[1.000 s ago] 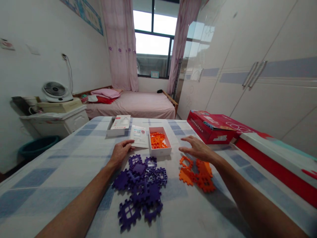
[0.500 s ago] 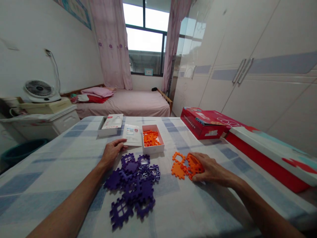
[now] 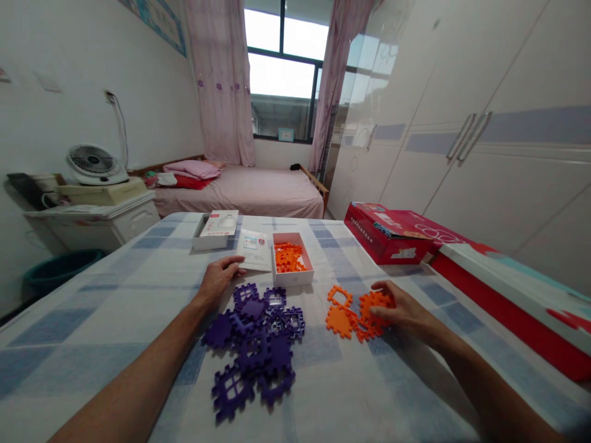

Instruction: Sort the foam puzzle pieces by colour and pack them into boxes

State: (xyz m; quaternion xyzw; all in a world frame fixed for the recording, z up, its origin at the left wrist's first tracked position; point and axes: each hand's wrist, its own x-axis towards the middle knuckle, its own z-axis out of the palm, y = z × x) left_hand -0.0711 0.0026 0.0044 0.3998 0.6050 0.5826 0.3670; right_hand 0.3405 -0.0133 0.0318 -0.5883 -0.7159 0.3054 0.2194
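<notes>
My right hand (image 3: 402, 311) rests on a small heap of orange puzzle tiles (image 3: 351, 312), fingers curled over and pinching one tile at the heap's right side. My left hand (image 3: 220, 275) lies relaxed on the checked tablecloth, fingers loosely curved, holding nothing, just behind a pile of purple puzzle tiles (image 3: 257, 341) and touching a white leaflet (image 3: 255, 251). Between the hands stands a small white box (image 3: 292, 263) with more orange tiles in it.
A flat white box (image 3: 215, 224) lies at the table's far side. Red cartons (image 3: 401, 232) and a long red-and-white box (image 3: 512, 291) line the right edge. Beyond the table are a bed (image 3: 244, 191), a fan on a cabinet (image 3: 95, 167) and wardrobes (image 3: 462, 135).
My right hand came down from hovering onto the orange tiles and closed its fingers on one. My left hand stayed where it was. The camera view shifted slightly.
</notes>
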